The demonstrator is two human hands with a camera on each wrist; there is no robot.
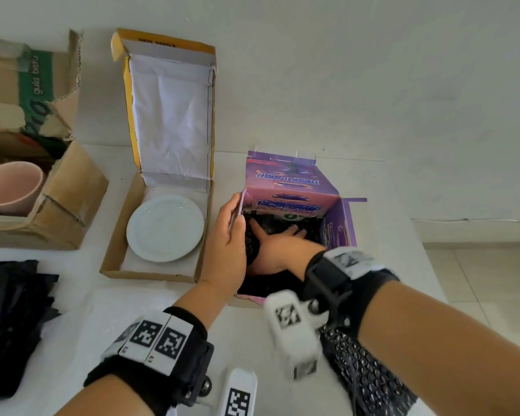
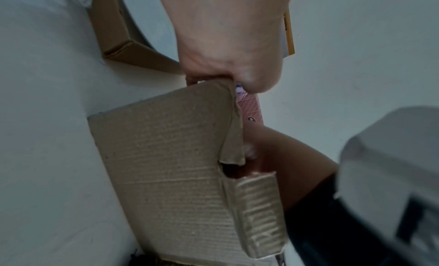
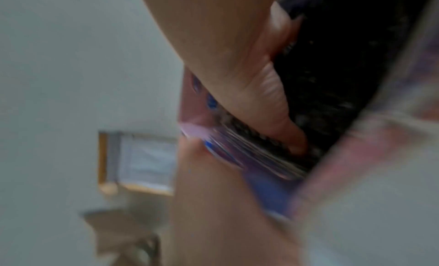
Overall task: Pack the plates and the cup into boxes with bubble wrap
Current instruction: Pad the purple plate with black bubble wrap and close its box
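Observation:
A purple printed box (image 1: 288, 187) stands open on the white table, right of centre. My left hand (image 1: 231, 223) grips the top edge of its left wall; the left wrist view shows my left hand (image 2: 228, 54) curled over the brown cardboard wall (image 2: 166, 157). My right hand (image 1: 278, 238) reaches inside with straight fingers and presses flat on black bubble wrap (image 1: 270, 225) that fills the box. What lies under the wrap is hidden. A white plate (image 1: 165, 228) lies bare in a flat cardboard box (image 1: 114, 244). A pink cup (image 1: 11, 187) sits in a torn brown box (image 1: 69, 199).
A heap of black bubble wrap (image 1: 12, 325) lies at the left front of the table. Another black sheet (image 1: 370, 373) lies under my right forearm. The flat box's lid (image 1: 168, 115) leans upright against the wall. The table's right edge (image 1: 427, 265) drops to a tiled floor.

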